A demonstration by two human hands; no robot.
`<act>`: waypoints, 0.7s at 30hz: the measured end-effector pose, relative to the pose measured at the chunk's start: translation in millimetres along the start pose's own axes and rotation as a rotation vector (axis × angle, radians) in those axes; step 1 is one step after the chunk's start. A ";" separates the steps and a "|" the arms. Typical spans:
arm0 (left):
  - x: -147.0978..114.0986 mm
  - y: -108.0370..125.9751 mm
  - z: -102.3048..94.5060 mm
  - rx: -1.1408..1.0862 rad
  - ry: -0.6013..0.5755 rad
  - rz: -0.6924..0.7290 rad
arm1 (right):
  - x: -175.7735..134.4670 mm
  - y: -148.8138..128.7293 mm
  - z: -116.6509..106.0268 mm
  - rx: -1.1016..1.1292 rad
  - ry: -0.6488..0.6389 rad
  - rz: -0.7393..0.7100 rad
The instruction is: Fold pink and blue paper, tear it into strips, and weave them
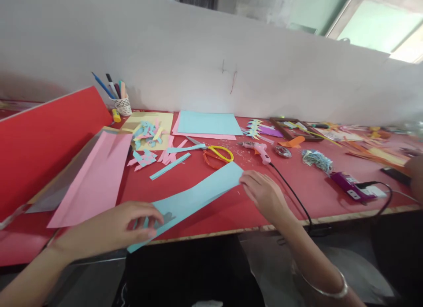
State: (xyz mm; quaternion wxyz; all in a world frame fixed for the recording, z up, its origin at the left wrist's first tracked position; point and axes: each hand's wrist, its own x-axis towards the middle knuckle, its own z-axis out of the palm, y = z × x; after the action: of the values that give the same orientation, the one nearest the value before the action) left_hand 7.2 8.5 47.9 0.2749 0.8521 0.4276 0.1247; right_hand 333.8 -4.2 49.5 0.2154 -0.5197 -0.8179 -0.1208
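A long light blue paper strip (198,197) stretches slantwise across the red table's front edge. My right hand (262,194) pinches its far right end between thumb and fingers. Over the strip's lower left end, my left hand (132,225) is curved with thumb and fingers apart; blue paper shows through the gap, and the thumb tip is at the near edge. Just beyond the strip lie scissors (220,155) with yellow and orange handles, beside narrow blue strips (170,166).
A pink glue gun (259,150) trails a black cord rightward. Behind are blue sheets (208,123) and paper scraps (148,133) on a yellow sheet. Folded pink paper (95,179) and a red board (49,144) stand left. A purple power strip (350,186) sits right, near another person's hand (415,177).
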 end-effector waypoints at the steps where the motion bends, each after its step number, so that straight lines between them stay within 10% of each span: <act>1: 5.3 1.2 -3.6 0.005 -0.061 -0.036 | 10.3 -0.9 1.5 0.043 0.020 -0.021; 6: 50.2 7.5 -15.2 -0.028 0.171 -0.109 | 63.6 -6.8 11.6 0.304 0.179 -0.084; 13: 106.2 22.5 -18.3 -1.030 0.283 -0.340 | 104.5 -20.3 27.2 0.620 0.179 -0.101; 21: 130.7 27.2 1.0 -1.179 0.403 -0.448 | 117.0 -13.8 66.4 0.740 0.118 0.285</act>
State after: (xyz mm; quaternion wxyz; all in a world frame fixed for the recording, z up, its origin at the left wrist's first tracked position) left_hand 104.5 99.2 59.8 0.6292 0.4094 0.4979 0.4344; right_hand 263.3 111.2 47.5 0.4494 -0.5075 -0.7120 0.1831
